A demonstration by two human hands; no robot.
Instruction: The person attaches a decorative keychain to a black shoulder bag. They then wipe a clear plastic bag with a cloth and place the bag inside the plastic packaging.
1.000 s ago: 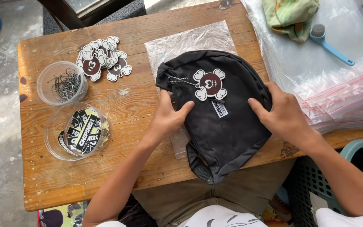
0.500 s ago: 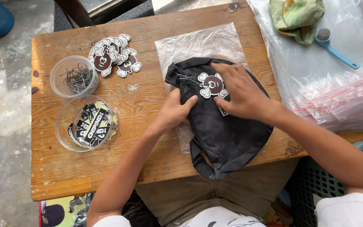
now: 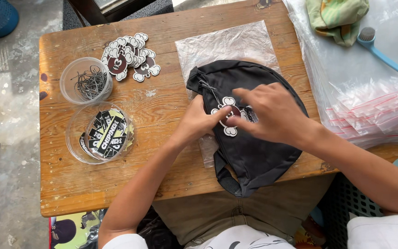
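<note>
Since half a second ago the skull tag (image 3: 229,117) has slid lower on the black bag (image 3: 249,138), and the right hand (image 3: 272,113) has come down with it. Both hands meet at the tag now: left hand (image 3: 199,121) pinching its edge with thumb and fingers, right hand arched over it, fingers curled, so I can't tell how tight that grip is. Bag sits mid-table on a crinkly clear plastic bag (image 3: 226,44), with its bottom end and strap hanging off the near edge of the wooden table (image 3: 162,170). Bare wood lies open between the bag and the two round clear tubs, one of chains (image 3: 86,82), one of stickers (image 3: 100,133). Stacked zip bags (image 3: 374,110) crowd the right side.
</note>
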